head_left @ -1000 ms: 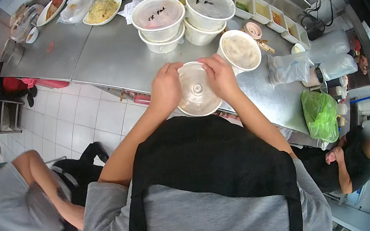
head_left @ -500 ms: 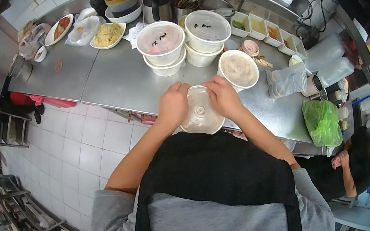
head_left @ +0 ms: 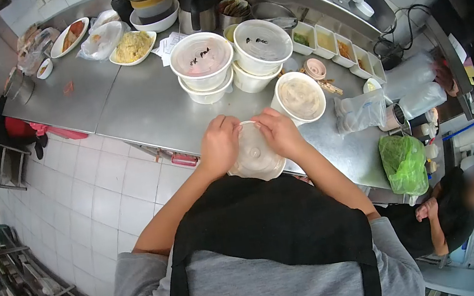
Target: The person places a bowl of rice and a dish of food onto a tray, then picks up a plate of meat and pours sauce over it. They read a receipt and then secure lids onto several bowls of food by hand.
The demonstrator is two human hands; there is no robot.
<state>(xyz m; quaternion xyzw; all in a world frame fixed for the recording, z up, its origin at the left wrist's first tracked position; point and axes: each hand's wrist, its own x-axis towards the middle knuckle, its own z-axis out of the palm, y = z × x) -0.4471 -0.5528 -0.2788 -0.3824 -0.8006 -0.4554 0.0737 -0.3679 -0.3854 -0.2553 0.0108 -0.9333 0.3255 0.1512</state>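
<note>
A round translucent plastic lid [head_left: 255,156] with a ringed centre lies close against my apron, at the counter's front edge. My left hand [head_left: 222,144] grips its far rim on the left, fingers curled and thumb pressed in. On the other side of that rim, my right hand [head_left: 277,133] pinches it too. Whatever is under the lid is mostly hidden. Just beyond my right hand stands a lidded white tub [head_left: 300,97] with pale contents. Two stacks of white tubs rise behind, topped by a marked tub [head_left: 202,61] and another marked tub [head_left: 263,47].
On the steel counter [head_left: 142,112] are a plate of yellow food [head_left: 132,47], a plate with brown food [head_left: 74,36] and topping containers [head_left: 324,40]. Bagged lids [head_left: 357,109] and a green bag [head_left: 404,165] sit at right. Another person [head_left: 460,208] stands at lower right.
The view has shifted slightly. My hands have come a little nearer my body with the lid, tilting its near edge; both keep their hold on the rim.
</note>
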